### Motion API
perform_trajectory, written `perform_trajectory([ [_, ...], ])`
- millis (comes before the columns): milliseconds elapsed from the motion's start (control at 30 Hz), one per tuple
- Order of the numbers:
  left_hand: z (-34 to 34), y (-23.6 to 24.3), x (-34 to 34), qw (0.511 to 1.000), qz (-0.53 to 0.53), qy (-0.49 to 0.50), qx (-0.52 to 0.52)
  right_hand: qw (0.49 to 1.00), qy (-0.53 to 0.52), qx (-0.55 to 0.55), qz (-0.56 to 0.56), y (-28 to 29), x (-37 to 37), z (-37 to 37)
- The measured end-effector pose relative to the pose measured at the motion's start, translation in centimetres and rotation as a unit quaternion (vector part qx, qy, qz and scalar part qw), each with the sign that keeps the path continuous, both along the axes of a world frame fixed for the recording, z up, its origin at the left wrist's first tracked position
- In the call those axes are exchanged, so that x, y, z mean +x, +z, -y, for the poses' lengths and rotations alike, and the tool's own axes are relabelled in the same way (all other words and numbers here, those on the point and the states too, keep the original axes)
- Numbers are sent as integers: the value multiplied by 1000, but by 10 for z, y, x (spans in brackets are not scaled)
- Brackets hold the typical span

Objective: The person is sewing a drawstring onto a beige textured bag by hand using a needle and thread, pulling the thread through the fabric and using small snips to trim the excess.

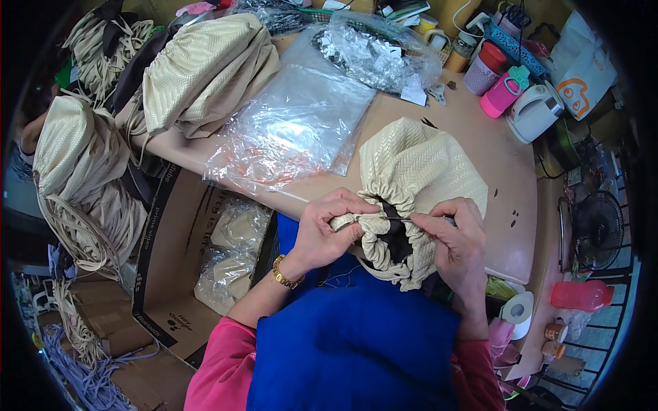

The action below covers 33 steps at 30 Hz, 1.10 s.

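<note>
A cream, herringbone-textured drawstring bag (428,164) rests at the table's near edge, its gathered mouth turned toward me and showing a dark lining. My left hand (325,233), a gold watch on its wrist, pinches the ruffled rim at the left of the opening. Across the mouth runs a thin, needle-like rod (395,218). Its right end is between the thumb and finger of my right hand (458,236), while its left end meets the rim by my left fingers. A cream cord loops below the bag's mouth.
Clear plastic bags (301,116) lie on the table left of centre. More cream bags (205,75) are heaped at far left, above an open cardboard box (164,274) holding wrapped items. A pink bottle (504,96) and a white appliance (536,113) stand at the right back.
</note>
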<state>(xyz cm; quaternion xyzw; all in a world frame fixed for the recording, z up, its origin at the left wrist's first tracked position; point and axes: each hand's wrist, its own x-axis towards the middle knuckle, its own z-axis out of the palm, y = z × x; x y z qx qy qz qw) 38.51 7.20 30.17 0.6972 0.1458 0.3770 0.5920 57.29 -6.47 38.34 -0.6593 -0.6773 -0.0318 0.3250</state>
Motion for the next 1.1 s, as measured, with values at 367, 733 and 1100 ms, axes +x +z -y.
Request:
perform_trajectory([
  [367, 0, -5, -1, 1000, -10, -6, -21, 999, 15, -43, -9, -3, -7, -4],
  [733, -3, -7, 1, 999, 3, -15, -33, 982, 28, -69, -173, 7, -6, -12],
  [1100, -2, -2, 1, 1000, -8, -15, -17, 893, 71, -129, -425, -23, 21, -16],
])
